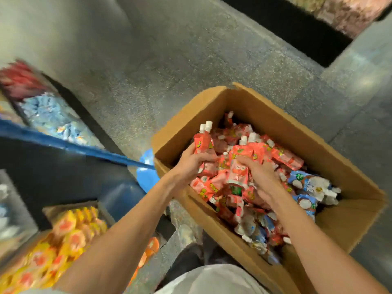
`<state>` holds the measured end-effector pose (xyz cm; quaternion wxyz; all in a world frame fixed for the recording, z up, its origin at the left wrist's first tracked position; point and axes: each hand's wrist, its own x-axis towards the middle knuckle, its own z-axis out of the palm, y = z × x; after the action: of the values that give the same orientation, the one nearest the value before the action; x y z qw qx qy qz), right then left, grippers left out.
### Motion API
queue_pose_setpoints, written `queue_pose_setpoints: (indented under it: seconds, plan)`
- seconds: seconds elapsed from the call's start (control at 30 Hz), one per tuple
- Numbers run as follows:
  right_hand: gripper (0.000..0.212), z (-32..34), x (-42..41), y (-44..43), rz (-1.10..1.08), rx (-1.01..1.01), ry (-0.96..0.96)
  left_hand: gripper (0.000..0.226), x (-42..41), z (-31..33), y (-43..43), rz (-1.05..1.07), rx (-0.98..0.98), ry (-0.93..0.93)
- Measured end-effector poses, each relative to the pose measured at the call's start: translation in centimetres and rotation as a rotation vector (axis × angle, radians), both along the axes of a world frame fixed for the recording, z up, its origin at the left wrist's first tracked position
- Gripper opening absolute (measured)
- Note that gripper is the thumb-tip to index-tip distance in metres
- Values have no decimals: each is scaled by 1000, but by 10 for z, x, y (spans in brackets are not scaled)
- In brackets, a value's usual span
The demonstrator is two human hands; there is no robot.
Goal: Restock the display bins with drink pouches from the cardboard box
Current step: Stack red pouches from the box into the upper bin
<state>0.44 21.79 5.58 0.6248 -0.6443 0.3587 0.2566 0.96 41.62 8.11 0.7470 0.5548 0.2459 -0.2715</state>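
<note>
An open cardboard box (244, 98) stands on the floor, filled with red drink pouches (286, 155) with white caps and some blue-and-white ones (307, 185) at its right. My left hand (191, 164) is inside the box near its left wall and grips two red pouches (203, 143) upright, caps up. My right hand (261, 177) reaches into the middle of the pile and grips a red pouch (238, 171).
Display bins line the left: red packs (19, 79), light blue packs (55, 119), yellow-orange packs (63, 240). A blue rail (70, 145) runs before them. A dark shelf base (297, 28) sits at upper right. Grey speckled floor (159, 60) lies beyond the box.
</note>
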Motion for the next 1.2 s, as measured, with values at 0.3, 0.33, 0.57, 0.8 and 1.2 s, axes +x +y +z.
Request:
queue_pose_setpoints:
  seconds: [0.3, 0.33, 0.57, 0.8, 1.2]
  plan:
    - [12, 121, -64, 190, 456, 252, -332, 38, -164, 103, 120, 428, -124, -174]
    - [11, 130, -81, 213, 527, 267, -350, 39, -189, 113, 135, 489, -128, -186]
    - [12, 198, -280, 361, 973, 482, -385, 46, -421, 161, 229, 879, -54, -331]
    - [18, 237, -495, 471, 1322, 608, -250, 71, -651, 209, 293, 1264, 130, -456]
    - [28, 300, -651, 646, 1440, 789, -671, 60, -807, 279, 429, 1457, 407, -585]
